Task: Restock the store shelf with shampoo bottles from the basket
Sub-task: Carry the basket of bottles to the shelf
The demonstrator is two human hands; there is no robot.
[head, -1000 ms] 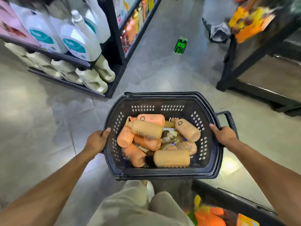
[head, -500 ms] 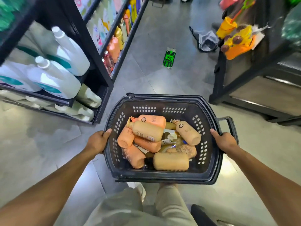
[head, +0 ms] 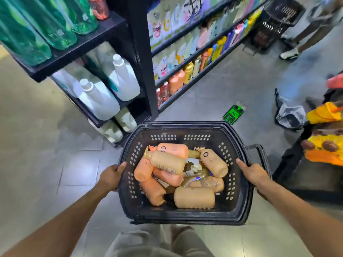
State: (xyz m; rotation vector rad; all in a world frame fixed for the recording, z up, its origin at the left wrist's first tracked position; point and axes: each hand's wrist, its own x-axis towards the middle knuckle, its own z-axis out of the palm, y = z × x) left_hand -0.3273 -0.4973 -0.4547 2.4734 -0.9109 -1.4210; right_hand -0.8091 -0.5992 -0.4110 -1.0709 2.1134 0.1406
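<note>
Basket (head: 185, 125), black, lower centre of frame: left hand (head: 110, 178) grips its left rim, right hand (head: 253, 173) its right rim, fingers (head: 121, 166) curled over the edges. Contents: peach and tan bottles (head: 194, 197), piled lying down. Shelf (head: 143, 62), upper left, stocked with white jugs (head: 98, 101).

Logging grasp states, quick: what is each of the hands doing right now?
Left hand: closed, gripping the basket by its left rim.
Right hand: closed, gripping the basket by its right rim.
</note>
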